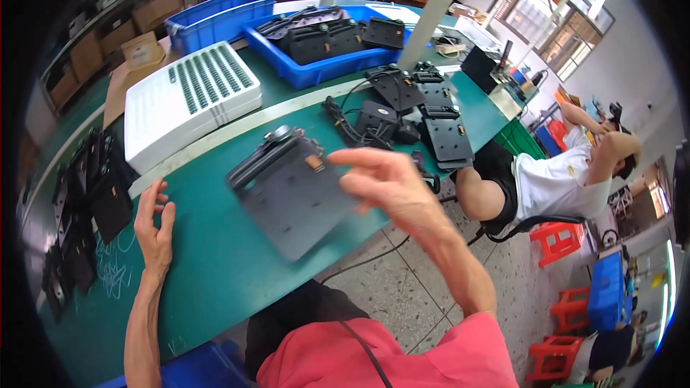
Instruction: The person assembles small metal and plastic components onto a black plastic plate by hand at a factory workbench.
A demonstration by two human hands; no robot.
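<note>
A black flat plate with a roller-like bar along its top edge and a small copper-coloured part (315, 163) appears in front of me, slightly blurred. Its large size against similar plates suggests it is raised above the green table. My right hand (392, 185) is at the plate's (291, 205) right edge, thumb and curled fingers against it, index finger stretched toward the copper-coloured part. Part of that grip is hidden. Left of the plate, my left hand (153, 233) hovers low over or rests on the table, fingers apart and holding nothing.
Similar black plates (109, 205) cluster at the left; more (447, 140) lie at the right with cables (343, 123). A white foam tray (162, 118) and blue bins (215, 21) stand behind. A seated person (557, 179) is on the right, near red stools (557, 241).
</note>
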